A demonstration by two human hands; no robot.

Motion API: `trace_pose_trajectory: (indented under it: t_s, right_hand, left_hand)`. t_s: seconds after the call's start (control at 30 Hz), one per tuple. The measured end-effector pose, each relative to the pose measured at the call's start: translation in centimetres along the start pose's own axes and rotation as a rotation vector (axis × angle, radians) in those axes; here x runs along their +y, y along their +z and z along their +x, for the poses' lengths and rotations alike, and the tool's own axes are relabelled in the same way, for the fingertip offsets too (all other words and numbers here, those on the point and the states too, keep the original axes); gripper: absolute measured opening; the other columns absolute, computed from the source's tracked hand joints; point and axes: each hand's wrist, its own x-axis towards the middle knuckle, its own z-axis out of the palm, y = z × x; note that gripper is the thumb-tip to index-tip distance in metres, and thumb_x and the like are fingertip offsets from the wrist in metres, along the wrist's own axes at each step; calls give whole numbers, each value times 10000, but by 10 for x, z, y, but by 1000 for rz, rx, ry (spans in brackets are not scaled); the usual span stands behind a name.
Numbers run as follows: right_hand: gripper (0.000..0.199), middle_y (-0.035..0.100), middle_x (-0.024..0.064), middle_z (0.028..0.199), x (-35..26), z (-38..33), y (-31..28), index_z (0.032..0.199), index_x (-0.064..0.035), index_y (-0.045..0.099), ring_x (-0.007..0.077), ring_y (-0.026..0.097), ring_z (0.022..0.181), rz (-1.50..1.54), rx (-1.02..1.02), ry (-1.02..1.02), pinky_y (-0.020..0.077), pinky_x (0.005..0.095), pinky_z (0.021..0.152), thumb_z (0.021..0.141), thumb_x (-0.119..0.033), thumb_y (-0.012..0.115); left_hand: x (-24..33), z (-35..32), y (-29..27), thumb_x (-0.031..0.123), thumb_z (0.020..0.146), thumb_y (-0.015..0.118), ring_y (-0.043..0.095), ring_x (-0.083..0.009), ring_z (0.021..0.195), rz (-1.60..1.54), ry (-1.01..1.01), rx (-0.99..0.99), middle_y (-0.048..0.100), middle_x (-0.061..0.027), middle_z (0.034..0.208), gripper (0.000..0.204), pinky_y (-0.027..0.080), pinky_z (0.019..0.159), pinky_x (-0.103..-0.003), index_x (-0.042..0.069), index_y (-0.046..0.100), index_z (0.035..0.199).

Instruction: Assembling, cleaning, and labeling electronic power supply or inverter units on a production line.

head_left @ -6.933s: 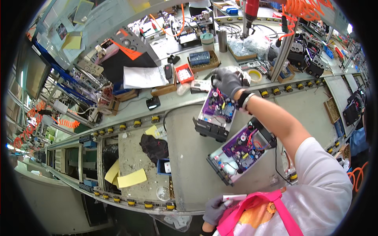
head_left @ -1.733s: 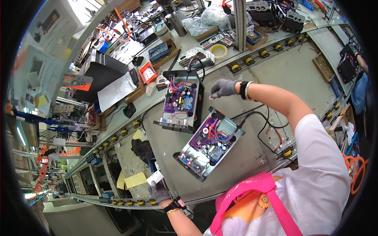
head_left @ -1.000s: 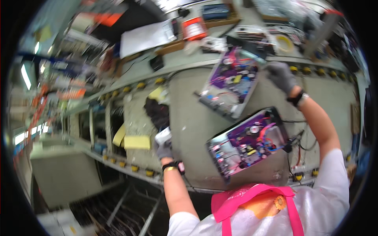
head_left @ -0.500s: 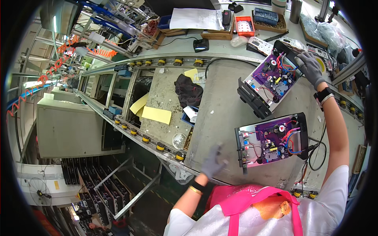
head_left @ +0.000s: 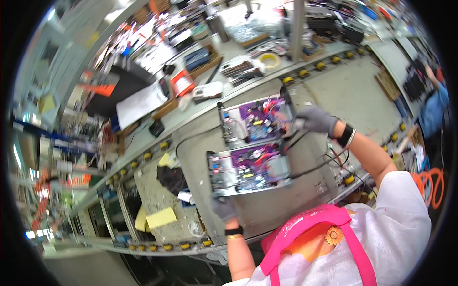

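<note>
Head view, left hand (head_left: 223,208) now apparently gripping nearer tray (head_left: 248,169)

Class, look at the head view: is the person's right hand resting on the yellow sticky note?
No: the grey-gloved right hand is at the edge of the farther open metal case with a purple circuit board, far from the yellow sticky note.

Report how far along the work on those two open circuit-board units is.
Done: both open units lie side by side on the grey work surface, purple boards exposed. In hand: the right hand is at the far unit's edge, the left hand at the near unit's corner. Left: no covers are fitted.
</note>
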Motion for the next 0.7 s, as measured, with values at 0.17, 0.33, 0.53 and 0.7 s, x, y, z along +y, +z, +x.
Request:
trace_pose_trajectory:
  t_s: [0.17,0.33,0.53,0.7]
  right_hand:
    - [470,616,189,850,-92,-109,29,1004,-17,579,372,602,824,116,-197,114,474,443,730,740,-394,673]
    - [591,580,152,1021,-93,-205,45,1232,-34,486,314,571,939,74,313,-85,472,399,813,746,-289,703]
    - [365,604,146,1026,-85,-365,-81,1147,18,584,212,594,879,1099,-215,146,472,335,764,831,-148,659]
    - [222,628,32,866,-30,-526,-80,800,-111,569,156,604,745,1086,1114,-369,454,263,598,953,-153,414]
  left_hand:
    - [-11,107,-18,140,856,513,499,-332,1106,596,78,-8,532,-206,1204,393,367,947,-389,-52,499,1198]
    - [-57,121,-31,174,900,497,418,-300,1190,-190,-33,-79,436,-150,1340,475,281,1043,-400,41,391,1344]
    - [-27,28,-36,55,840,556,524,-296,1067,-63,-154,-184,492,-186,1236,543,495,743,-375,75,365,1348]
    - [-15,-30,-31,122,857,553,567,-283,981,-79,-70,-180,560,-166,1119,449,494,757,-360,27,434,1280]
